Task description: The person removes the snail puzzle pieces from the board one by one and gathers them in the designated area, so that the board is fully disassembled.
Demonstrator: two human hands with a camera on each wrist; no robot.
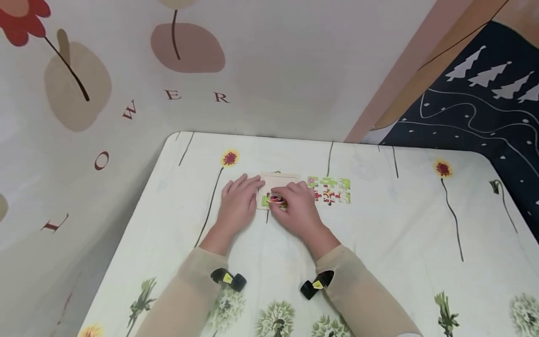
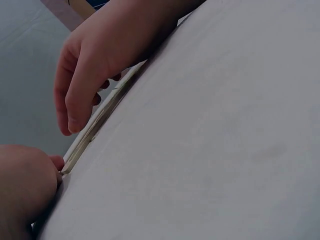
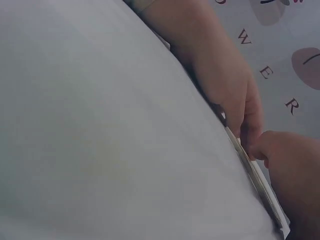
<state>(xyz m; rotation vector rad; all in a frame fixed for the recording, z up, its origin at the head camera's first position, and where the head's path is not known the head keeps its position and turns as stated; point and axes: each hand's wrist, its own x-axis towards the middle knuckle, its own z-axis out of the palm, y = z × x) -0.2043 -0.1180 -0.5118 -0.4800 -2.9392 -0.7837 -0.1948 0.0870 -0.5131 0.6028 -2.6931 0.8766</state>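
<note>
In the head view a shallow wooden puzzle tray (image 1: 278, 179) lies on the table, with green, red and blue pieces in its lower part. My left hand (image 1: 238, 200) rests along the tray's left edge, fingers extended over the rim. Above the lower part of the tray, my right hand (image 1: 298, 207) pinches a red and blue puzzle piece (image 1: 276, 200) between thumb and forefinger. The left wrist view has this right hand (image 2: 102, 55) over the tray edge (image 2: 97, 122), its other fingers curled; the piece is hidden there. Part of my left hand (image 2: 25, 182) shows at lower left.
Just right of the tray lie several loose puzzle pieces (image 1: 330, 189), green and red, set close together. A white flower-printed cloth covers the table (image 1: 391, 224). Behind it rises a pale printed wall (image 1: 286, 84), with a dark panel (image 1: 476, 107) at the right.
</note>
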